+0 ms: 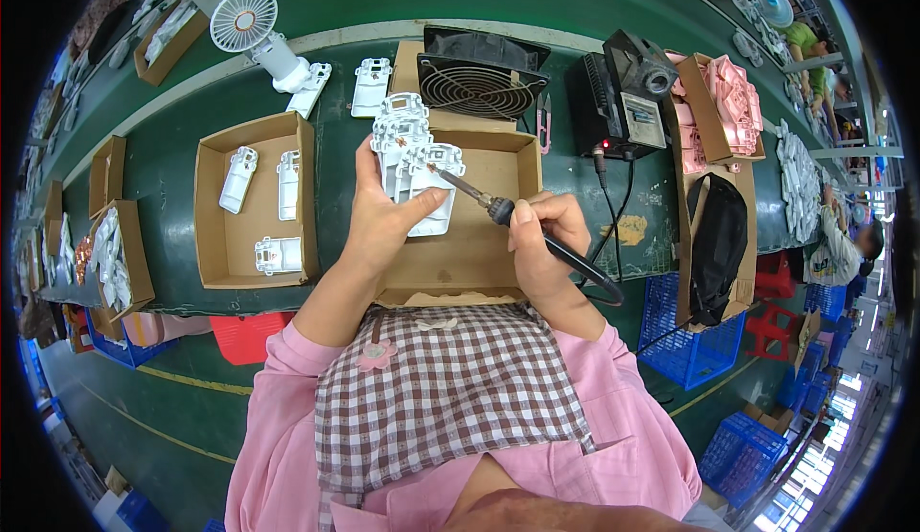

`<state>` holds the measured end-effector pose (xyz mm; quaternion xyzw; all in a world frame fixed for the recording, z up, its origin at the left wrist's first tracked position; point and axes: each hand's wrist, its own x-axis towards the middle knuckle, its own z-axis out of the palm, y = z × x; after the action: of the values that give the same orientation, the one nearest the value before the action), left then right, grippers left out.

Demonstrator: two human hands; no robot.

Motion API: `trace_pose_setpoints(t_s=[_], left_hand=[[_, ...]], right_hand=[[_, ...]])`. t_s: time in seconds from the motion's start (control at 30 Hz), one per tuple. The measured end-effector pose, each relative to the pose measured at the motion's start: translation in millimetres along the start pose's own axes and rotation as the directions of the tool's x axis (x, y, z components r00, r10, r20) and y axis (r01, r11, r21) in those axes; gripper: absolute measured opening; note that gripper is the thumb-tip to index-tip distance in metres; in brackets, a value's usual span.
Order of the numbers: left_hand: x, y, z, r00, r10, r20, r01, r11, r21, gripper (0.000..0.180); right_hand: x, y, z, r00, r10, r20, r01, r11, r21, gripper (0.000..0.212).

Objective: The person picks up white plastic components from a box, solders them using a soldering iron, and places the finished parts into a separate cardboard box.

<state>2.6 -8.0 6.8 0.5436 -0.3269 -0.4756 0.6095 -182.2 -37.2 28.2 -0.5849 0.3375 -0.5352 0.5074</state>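
Observation:
My left hand (379, 220) is closed around white plastic housings (401, 129), molded with small cutouts; at least two of them overlap in its grip. In my right hand (551, 249) is a soldering iron (501, 211) with a black handle, held like a pen. Its metal tip meets or nearly meets the right-hand housing, near a small coppery spot; I cannot tell whether they touch. Both hands are above an open cardboard box (489, 249). A dark cord runs from the iron's handle toward the soldering station (623, 115).
Left of my hands, a shallow cardboard box (206, 216) contains several white housings. A black square fan (479, 89) stands behind, with pink-handled tweezers (544, 125) beside it. A small white fan (243, 22) is at the back left. Pink parts (730, 101) fill a box at right.

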Motion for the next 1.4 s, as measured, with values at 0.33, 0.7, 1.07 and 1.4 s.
trace_pose_setpoints(t_s=[0.33,0.7,1.07,1.4], left_hand=[[-1,3,2,1.000,-0.004,-0.017,0.004,1.000,-0.014,0.075],[-1,6,-1,0.998,0.022,0.063,-0.012,0.987,-0.158,0.083],[0,-4,-3,1.000,0.015,0.004,-0.014,0.989,-0.150,0.062],[-1,-1,0,0.998,0.061,-0.017,-0.062,0.998,-0.020,0.063]], right_hand=[[1,3,-1,1.000,-0.008,0.000,0.008,1.000,-0.022,0.014],[-6,0,-4,0.993,-0.110,-0.039,0.115,0.978,0.171,0.011],[-5,0,-1,0.999,-0.037,0.024,0.038,0.997,-0.066,0.015],[-3,1,0,1.000,-0.012,0.005,0.013,0.995,-0.102,0.015]])
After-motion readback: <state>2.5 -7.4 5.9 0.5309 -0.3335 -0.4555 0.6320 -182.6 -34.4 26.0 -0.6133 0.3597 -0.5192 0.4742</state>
